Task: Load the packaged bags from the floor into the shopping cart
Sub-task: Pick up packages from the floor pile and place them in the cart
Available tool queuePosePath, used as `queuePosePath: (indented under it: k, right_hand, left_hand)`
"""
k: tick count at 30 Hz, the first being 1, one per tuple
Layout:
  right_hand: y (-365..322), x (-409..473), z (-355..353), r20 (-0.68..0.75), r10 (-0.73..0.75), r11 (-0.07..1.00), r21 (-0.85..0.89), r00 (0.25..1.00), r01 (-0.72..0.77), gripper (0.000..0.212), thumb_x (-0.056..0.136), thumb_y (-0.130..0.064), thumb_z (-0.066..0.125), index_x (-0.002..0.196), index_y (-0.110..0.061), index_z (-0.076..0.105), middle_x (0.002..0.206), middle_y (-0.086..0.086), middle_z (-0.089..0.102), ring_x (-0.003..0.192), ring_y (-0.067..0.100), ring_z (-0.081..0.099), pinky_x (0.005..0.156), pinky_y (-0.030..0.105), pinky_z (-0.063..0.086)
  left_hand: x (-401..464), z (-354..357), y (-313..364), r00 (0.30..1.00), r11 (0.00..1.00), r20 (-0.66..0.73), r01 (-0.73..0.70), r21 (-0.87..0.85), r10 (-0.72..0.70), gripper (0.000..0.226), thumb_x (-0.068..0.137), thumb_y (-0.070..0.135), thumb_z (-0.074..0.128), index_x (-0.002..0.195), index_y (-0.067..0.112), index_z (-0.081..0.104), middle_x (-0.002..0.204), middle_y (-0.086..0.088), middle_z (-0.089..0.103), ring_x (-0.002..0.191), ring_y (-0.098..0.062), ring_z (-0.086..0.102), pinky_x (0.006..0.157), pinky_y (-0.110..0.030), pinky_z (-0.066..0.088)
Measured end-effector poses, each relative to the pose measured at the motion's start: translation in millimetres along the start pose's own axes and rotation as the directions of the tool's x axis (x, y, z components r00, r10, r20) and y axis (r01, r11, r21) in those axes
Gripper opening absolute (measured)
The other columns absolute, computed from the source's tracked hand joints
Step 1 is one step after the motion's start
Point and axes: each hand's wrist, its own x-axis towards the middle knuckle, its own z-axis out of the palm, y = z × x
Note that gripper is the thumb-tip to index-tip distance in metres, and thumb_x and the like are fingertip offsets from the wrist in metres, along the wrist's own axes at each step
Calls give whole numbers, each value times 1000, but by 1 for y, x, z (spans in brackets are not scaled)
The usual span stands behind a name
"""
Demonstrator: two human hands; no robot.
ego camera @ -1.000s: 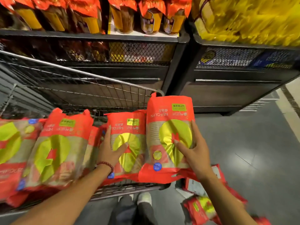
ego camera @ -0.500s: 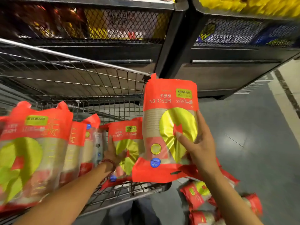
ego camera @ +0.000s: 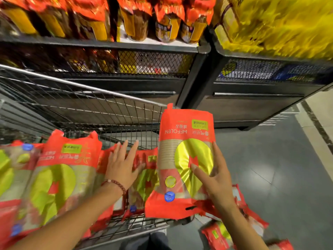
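Note:
My right hand (ego camera: 215,177) grips a red packaged bag (ego camera: 183,159) with a gold circle, upside down, at the right end of the wire shopping cart (ego camera: 111,112). My left hand (ego camera: 122,165), fingers straight, presses flat on a lower bag (ego camera: 146,179) standing inside the cart. Several more red bags (ego camera: 61,177) stand in a row in the cart to the left. More bags (ego camera: 219,233) lie on the grey floor at the bottom right, partly hidden by my right arm.
Dark metal store shelves (ego camera: 198,49) stand close behind the cart, stacked with red and yellow packages (ego camera: 162,20). Grey floor (ego camera: 270,168) stretches to the right of the cart. My legs (ego camera: 149,242) show below the cart's near edge.
My left hand has lifted from gripping the lower bag and now lies flat with spread fingers. The held bag stays at the cart's right end. The camera has tilted back up toward the shelves.

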Motion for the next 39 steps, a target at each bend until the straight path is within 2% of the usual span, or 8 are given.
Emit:
queuePosePath:
  k: [3,7,17,22,27,30,34,39]
  right_hand:
    - [-3,-7,28,54,22,999,-32,998,-20,99,62,-63,76,146,-37,31,140,-18,49,127,2,49,105,42,44]
    - [4,-10,69,143,49,986,-163,989,-25,93,61,-56,74,139,-50,23,126,-25,45,116,-20,40,95,7,33]
    - [68,-9,118,261,271,886,-443,927,-134,93,79,-31,75,145,-40,10,145,6,41,128,22,41,101,31,37]
    - [67,-8,122,263,476,726,-656,839,-206,91,87,-28,63,151,-30,-2,123,20,48,107,32,55,88,32,44]
    - [11,11,105,265,97,716,-688,959,118,54,86,-20,57,137,-15,42,136,8,46,125,28,47,99,35,45]
    - [-35,36,71,160,-335,504,-802,928,320,56,79,-23,70,131,-11,54,140,13,51,129,32,48,102,49,44]
    - [-68,52,-10,7,-429,320,-934,903,160,63,76,-26,72,134,-10,51,145,13,46,136,32,40,106,59,31]
    - [-62,17,-128,-222,-416,309,-946,882,-93,63,80,-24,70,137,-10,48,147,15,43,137,36,37,107,61,26]
  left_hand:
    - [18,-64,-11,980,980,-163,-81,180,110,72,85,53,48,146,31,19,154,-12,24,142,-32,18,109,-58,17]
    - [35,-126,-22,960,948,-239,-63,313,143,67,83,56,32,144,28,25,153,-12,26,141,-29,15,107,-62,15]
    - [45,-122,-53,953,906,-257,-41,421,163,66,85,52,28,144,25,25,152,-17,26,140,-34,22,103,-68,16]
    - [53,-113,-49,958,896,-215,-77,437,188,66,86,52,28,144,22,27,152,-18,25,141,-34,21,104,-68,14]
    - [55,-125,-33,953,876,-182,-135,463,243,67,85,54,28,145,24,25,153,-15,23,141,-32,19,104,-67,14]
    - [63,-143,-7,924,846,-180,-214,488,337,67,86,55,30,145,25,24,154,-12,23,142,-32,19,104,-67,13]
    - [78,-161,55,870,802,-168,-331,497,463,67,87,57,28,146,26,23,154,-10,24,141,-33,20,105,-66,13]
    - [81,-155,167,745,689,-116,-531,492,657,67,86,56,27,145,24,25,152,-11,28,140,-34,22,103,-68,16]
